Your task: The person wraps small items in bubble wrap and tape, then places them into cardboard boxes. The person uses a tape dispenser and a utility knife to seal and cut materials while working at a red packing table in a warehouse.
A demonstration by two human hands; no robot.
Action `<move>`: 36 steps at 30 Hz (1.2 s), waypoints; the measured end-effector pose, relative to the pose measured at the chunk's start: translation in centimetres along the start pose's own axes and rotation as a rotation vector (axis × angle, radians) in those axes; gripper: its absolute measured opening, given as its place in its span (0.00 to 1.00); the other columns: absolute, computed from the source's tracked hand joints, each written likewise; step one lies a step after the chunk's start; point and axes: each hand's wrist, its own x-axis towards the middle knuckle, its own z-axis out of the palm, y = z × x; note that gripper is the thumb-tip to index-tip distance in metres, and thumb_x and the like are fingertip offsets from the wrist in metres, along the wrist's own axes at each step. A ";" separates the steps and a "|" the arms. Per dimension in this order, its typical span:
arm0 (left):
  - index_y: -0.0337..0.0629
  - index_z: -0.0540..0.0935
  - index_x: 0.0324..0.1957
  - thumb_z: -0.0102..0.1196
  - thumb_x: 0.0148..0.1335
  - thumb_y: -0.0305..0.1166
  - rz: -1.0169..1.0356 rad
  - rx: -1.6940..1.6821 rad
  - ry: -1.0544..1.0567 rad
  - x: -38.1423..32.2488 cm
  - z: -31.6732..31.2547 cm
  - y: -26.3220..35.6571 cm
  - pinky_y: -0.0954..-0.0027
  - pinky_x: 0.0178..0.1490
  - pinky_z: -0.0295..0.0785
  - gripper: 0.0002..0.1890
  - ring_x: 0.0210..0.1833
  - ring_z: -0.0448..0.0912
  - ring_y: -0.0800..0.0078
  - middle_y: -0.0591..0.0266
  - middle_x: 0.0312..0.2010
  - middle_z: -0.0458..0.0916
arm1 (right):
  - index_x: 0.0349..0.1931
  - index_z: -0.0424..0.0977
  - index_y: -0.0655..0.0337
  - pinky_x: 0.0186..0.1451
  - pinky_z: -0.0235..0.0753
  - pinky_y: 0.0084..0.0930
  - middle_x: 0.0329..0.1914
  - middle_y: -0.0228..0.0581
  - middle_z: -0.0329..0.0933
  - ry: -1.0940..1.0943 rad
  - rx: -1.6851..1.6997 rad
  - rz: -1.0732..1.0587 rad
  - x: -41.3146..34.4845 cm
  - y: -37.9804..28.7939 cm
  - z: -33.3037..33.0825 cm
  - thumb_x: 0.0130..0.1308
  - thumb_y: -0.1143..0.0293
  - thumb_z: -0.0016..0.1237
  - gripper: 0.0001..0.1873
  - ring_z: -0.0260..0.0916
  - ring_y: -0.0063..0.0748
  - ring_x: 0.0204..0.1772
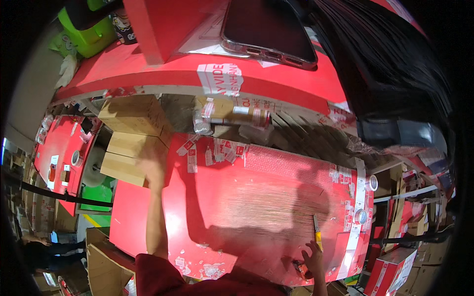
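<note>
My left hand (152, 165), blurred by motion, is at the right side of the stacked cardboard boxes (124, 157) on the left of the red worktable (218, 188). Its fingers are too smeared to show whether it grips one. At the table's front right, my right hand (314, 256) has its fingers spread at the handle end of a yellow utility knife (318, 237). The knife's blade points away from me. Whether the hand holds the knife or only touches it is unclear. Just left of that hand lies an orange and black object (304, 271), partly hidden.
Bubble wrap (285, 161) covers the table's far edge, beside stuck label scraps (224, 150). Tape rolls (360, 217) sit at the right edge. Above is a red shelf (155, 76) bearing a smartphone (270, 31). An open carton (107, 259) stands at lower left.
</note>
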 end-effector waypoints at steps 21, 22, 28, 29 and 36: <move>0.69 0.52 0.78 0.63 0.55 0.60 -0.122 0.153 -0.515 -1.3 3.0 -2.7 0.09 0.61 0.50 0.51 0.77 0.48 0.27 0.51 0.79 0.47 | 0.48 0.78 0.63 0.56 0.78 0.46 0.51 0.53 0.79 0.166 0.046 -0.172 -14.6 4.3 3.0 0.64 0.69 0.59 0.14 0.77 0.57 0.55; 0.68 0.53 0.77 0.62 0.56 0.60 -0.065 0.152 -0.494 -2.0 4.1 -3.1 0.10 0.61 0.50 0.50 0.77 0.48 0.27 0.52 0.79 0.47 | 0.44 0.78 0.64 0.53 0.80 0.45 0.48 0.55 0.79 0.195 -0.001 -0.241 -15.2 6.4 2.4 0.65 0.69 0.58 0.10 0.78 0.57 0.53; 0.65 0.55 0.77 0.58 0.59 0.60 0.340 0.230 -0.361 -9.6 3.4 -4.8 0.12 0.61 0.54 0.46 0.76 0.52 0.30 0.54 0.79 0.50 | 0.47 0.79 0.64 0.53 0.78 0.40 0.44 0.55 0.82 0.447 0.172 0.246 -13.5 21.9 -4.1 0.61 0.69 0.52 0.15 0.80 0.53 0.49; 0.64 0.56 0.77 0.58 0.60 0.60 0.489 0.121 -0.197 -11.8 2.1 -4.2 0.12 0.61 0.55 0.46 0.76 0.52 0.30 0.54 0.79 0.51 | 0.48 0.79 0.65 0.56 0.78 0.40 0.45 0.55 0.82 0.472 0.239 0.398 -12.1 23.9 -5.1 0.62 0.69 0.52 0.15 0.80 0.53 0.50; 0.58 0.54 0.78 0.53 0.63 0.61 0.094 0.276 -0.464 -30.9 -13.4 7.8 0.11 0.60 0.53 0.45 0.75 0.53 0.29 0.54 0.78 0.54 | 0.64 0.66 0.65 0.71 0.64 0.54 0.71 0.57 0.65 0.544 -0.341 0.175 -11.4 34.0 -3.5 0.71 0.56 0.49 0.28 0.61 0.59 0.73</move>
